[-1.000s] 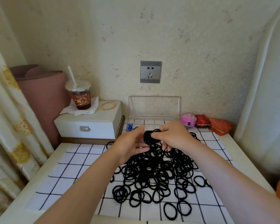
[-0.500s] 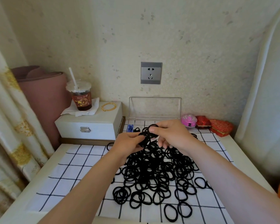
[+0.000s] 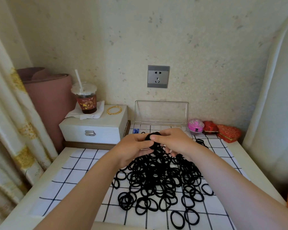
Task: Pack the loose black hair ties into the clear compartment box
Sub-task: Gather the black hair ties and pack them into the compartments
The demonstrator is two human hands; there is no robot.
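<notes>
left hand [image 3: 133, 147] and right hand [image 3: 172, 141] pinch a wad of black hair ties [image 3: 154, 135] over the pile [image 3: 156, 177], clear compartment box [image 3: 161, 113] open behind. i reckon a slack squeeze lets some spring out.

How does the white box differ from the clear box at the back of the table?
The white box is opaque; the clear box is see-through. The white box is shut with a clasp; the clear box's lid stands open. The white box carries a cup and bangles; the clear box does not. Both stand by the wall.
</notes>
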